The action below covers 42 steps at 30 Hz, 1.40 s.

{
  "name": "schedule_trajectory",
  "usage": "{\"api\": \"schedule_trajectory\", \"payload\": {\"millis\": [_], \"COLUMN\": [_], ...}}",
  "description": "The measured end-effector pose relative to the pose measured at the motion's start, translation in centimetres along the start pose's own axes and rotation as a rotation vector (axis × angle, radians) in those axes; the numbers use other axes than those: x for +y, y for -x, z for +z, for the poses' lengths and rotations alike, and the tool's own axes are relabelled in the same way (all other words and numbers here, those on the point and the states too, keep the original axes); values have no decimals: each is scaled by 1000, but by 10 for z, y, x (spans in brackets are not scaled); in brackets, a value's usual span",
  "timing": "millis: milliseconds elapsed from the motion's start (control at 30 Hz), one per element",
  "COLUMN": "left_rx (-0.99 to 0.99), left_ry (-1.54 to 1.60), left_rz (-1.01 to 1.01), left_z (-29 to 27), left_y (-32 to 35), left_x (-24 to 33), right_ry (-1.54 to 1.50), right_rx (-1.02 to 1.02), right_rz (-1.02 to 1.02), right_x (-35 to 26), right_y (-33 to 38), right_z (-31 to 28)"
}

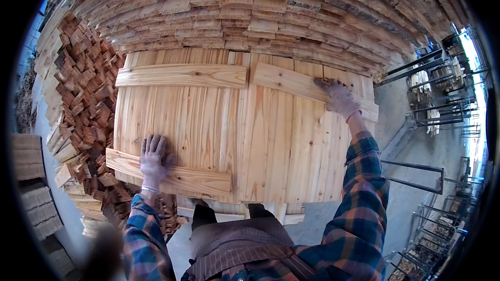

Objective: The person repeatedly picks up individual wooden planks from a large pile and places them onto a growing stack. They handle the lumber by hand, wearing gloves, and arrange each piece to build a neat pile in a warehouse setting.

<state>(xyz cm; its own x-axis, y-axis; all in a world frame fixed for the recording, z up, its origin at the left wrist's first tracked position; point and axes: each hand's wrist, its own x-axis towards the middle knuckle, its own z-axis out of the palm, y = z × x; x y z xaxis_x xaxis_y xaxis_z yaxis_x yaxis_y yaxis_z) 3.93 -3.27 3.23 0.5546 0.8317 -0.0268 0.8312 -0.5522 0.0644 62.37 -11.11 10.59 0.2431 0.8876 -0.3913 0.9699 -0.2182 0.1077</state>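
Two bundles of pale, knotty boards lie side by side before me, the left boards (172,119) and the right boards (286,145). My left hand (152,161), in a light knitted glove, rests flat with fingers stretched over a loose crosswise plank (203,179) at the near left. At the far right, a slanting plank (289,83) lies across the boards, its right end nearer me. My gloved right hand (341,98) lies over that plank, fingers extended past its far edge. Another crosswise plank (182,75) sits untouched at the far left.
A high wall of stacked timber (239,15) rises directly behind the boards. To the left is a heap of reddish-brown wood pieces (86,93). Dark metal frames (416,177) stand on the right, over a grey floor (396,140). Stacked bundles (36,192) sit at the left rim.
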Motion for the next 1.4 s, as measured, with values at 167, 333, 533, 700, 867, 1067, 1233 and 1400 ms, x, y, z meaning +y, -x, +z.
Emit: {"api": "schedule_trajectory", "payload": {"millis": [167, 333, 533, 700, 867, 1067, 1233, 1400], "left_rx": [27, 72, 174, 181, 95, -121, -184, 247], "left_ry": [11, -2, 12, 117, 52, 164, 154, 430], "left_rz": [3, 47, 67, 85, 16, -102, -59, -37], "left_z": [-2, -2, 10, -18, -18, -12, -25, -4], "left_y": [3, -10, 9, 0, 9, 28, 40, 51], "left_x": [-1, 4, 0, 13, -2, 15, 16, -1], "right_ry": [29, -1, -85, -503, -164, -168, -183, -201], "right_rx": [22, 313, 501, 181, 96, 187, 227, 141], "right_rz": [-54, -133, -36, -512, -466, -558, -563, -612], "right_x": [0, 19, -76, -279, -368, -348, -348, -355], "right_y": [-17, -44, -32, 95, 155, 154, 148, 138], "right_z": [5, 41, 32, 53, 54, 64, 86, 67]}}
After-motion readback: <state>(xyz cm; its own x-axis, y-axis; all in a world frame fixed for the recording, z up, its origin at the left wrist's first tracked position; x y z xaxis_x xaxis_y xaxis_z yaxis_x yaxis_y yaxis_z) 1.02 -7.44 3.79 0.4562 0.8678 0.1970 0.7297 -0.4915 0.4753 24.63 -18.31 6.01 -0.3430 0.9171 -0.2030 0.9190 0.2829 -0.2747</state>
